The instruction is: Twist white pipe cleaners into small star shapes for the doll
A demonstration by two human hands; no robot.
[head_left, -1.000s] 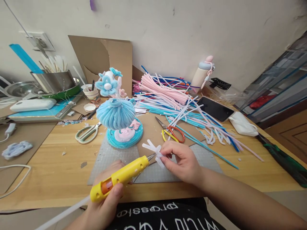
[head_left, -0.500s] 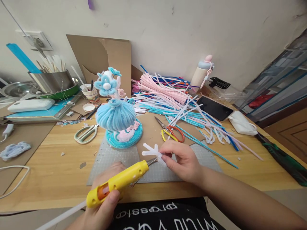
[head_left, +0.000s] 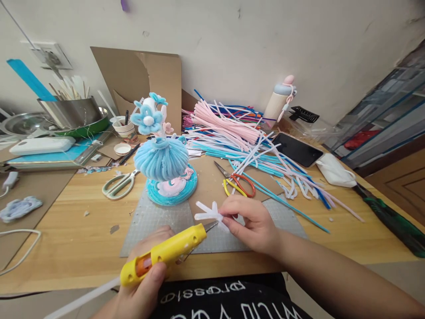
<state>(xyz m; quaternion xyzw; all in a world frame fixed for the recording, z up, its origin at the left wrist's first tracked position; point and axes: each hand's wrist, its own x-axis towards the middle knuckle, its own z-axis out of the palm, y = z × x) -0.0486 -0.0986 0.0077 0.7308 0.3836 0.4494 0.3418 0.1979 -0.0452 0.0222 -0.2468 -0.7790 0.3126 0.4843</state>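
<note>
My left hand [head_left: 146, 266] is closed round a yellow hot glue gun [head_left: 166, 250], with a long glue stick [head_left: 83, 299] coming out of its back end. The gun's metal nozzle touches, or almost touches, a small white pipe cleaner piece [head_left: 208, 213] with several splayed prongs. Thumb and fingers of my right hand [head_left: 250, 223] pinch that piece over the grey cutting mat [head_left: 159, 228]. Just behind stands a light blue pipe cleaner figure [head_left: 161, 157] with flowers on top, on a round blue base [head_left: 159, 195].
Scissors with red and yellow handles [head_left: 237, 184] lie behind my right hand; pale-handled scissors [head_left: 120, 184] lie left of the figure. A heap of pipe cleaners [head_left: 226, 126] spreads along the back. To the right are a phone [head_left: 297, 149] and a green-black tool [head_left: 395, 221].
The white piece has turned slightly in my right fingers, its prongs shifting a little left. The glue gun stays almost in place, its nozzle still at the piece.
</note>
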